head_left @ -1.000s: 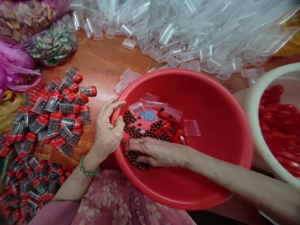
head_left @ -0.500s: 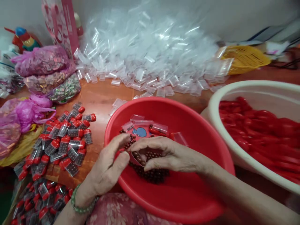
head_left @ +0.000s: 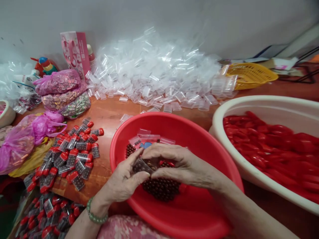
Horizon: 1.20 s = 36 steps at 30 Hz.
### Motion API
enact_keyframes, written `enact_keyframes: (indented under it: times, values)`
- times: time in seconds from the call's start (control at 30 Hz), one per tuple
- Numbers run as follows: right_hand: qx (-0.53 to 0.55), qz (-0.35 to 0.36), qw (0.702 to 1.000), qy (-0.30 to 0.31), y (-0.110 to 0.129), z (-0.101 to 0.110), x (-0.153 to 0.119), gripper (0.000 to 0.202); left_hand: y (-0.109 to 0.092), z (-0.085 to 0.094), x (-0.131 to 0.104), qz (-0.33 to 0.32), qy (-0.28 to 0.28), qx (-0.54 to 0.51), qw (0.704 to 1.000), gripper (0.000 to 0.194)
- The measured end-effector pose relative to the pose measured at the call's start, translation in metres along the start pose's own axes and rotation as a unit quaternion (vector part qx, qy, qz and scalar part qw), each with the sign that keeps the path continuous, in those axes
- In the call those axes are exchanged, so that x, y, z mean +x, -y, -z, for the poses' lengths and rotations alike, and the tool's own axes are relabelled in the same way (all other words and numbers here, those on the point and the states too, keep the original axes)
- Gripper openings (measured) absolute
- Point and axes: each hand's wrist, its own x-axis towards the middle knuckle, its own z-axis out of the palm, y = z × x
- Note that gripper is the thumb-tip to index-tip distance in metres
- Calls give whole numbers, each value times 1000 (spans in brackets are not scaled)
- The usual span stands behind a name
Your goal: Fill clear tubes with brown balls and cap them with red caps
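clear plastic case (head_left: 141, 166) over red basin (head_left: 199, 141), l hand (head_left: 122, 181) & r hand (head_left: 183, 164) both pinching it; prob light, slick, w/ some give, so hold gently by edges.

We hold our left hand (head_left: 121, 182) and right hand (head_left: 181, 166) close together, fingers (head_left: 163, 152) curved opposite thumbs (head_left: 141, 177), thumb tips nearly meeting. Behind them, our left forearm (head_left: 83, 223) and right forearm (head_left: 245, 209) slant apart to either side.
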Motion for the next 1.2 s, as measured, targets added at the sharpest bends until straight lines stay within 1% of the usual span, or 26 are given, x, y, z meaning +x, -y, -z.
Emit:
enact_keyframes:
  times: [0.07,0.13,0.27,0.33,0.4,0.47,0.53,0.57,0.63,0.7,0.77,0.83,0.9,1.0,1.07,1.13,1.2]
  values:
    - [-15,0,1000,-4,-1,-2,1,18,2,1,1,-7,-12,37,999,63]
    - [-21,-6,1000,-8,-3,-5,1,16,4,2,2,-11,-13,49,999,62]
    - [-6,-25,1000,-16,-6,-8,3,15,9,3,5,-3,-2,13,1000,58]
    - [14,-35,999,-12,-7,-8,3,17,9,3,7,3,-7,5,1000,54]
    - [29,-61,998,1,-9,-9,2,19,9,3,8,20,-16,-5,1000,50]
    - [34,-104,994,7,-9,-8,1,17,9,3,11,43,-36,-34,998,41]
    - [48,-147,988,2,-7,-6,-1,14,10,3,15,59,-66,-88,992,29]
    - [56,-163,985,-3,-6,-5,-1,18,10,3,17,63,-80,-120,987,24]
    - [59,-184,981,3,-4,-1,-2,29,11,4,20,68,-95,-184,976,22]
    - [23,-194,980,33,-4,3,-4,35,10,5,21,69,-90,-228,967,24]
    - [-32,-194,979,57,-7,7,-6,37,5,5,18,64,-71,-252,963,25]
    - [-68,-191,978,54,-12,11,-9,38,-1,4,14,48,-44,-269,961,25]
    - [-82,-188,978,27,-18,16,-13,35,-7,3,11,26,-11,-264,964,24]
    - [-90,-187,978,-30,-23,24,-17,29,-10,5,10,0,13,-203,979,21]
    - [-94,-194,975,-63,-25,31,-17,29,-10,7,11,-8,14,-161,987,20]
    - [-120,-214,966,-82,-29,38,-16,31,-10,8,12,-17,6,-133,991,22]
    - [-197,-256,944,-65,-34,44,-15,29,-10,8,12,-21,-11,-106,994,21]
